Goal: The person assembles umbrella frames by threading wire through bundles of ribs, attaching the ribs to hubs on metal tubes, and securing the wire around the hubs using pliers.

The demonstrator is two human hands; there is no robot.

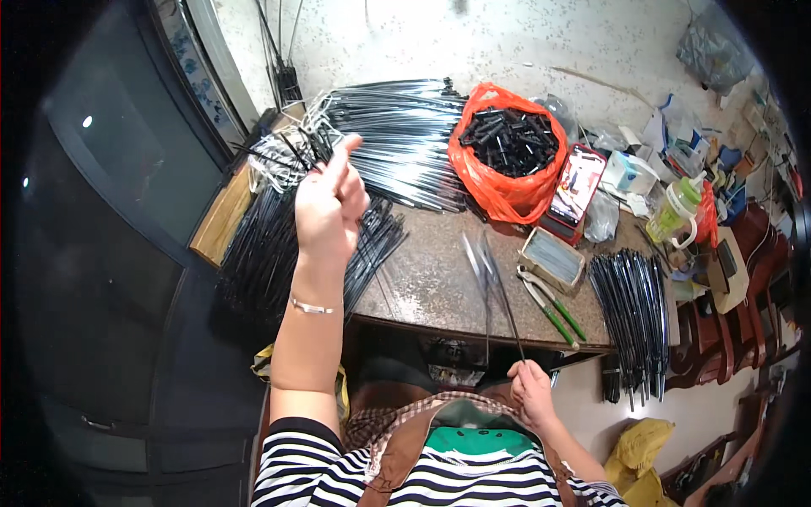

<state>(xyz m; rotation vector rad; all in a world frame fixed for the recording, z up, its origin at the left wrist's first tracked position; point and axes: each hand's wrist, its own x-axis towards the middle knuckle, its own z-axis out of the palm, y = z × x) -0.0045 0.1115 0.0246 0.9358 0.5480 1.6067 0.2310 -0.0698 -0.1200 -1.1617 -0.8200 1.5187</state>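
My left hand [334, 198] is raised over the left side of the table, above a pile of thin black rods [262, 253]. Its fingers are curled, and dark thin ends show beside them; whether they are in its grip is hard to see. Low at the table's front edge, my right hand [530, 390] grips the lower end of a thin black rod [509, 313], which slants up over the tabletop. Beside that rod is a second slender shape, smeared by motion. Green-handled pliers [551, 308] lie to the right, next to an open box of thin grey pieces [553, 258].
At the back lie long shiny black rods [397, 135]. A red plastic bag [481, 186] holds short black tubes. Near it are a phone [578, 190] and a green-lidded bottle [676, 211]. Another rod bundle [632, 313] overhangs the right front edge. A wall stands behind.
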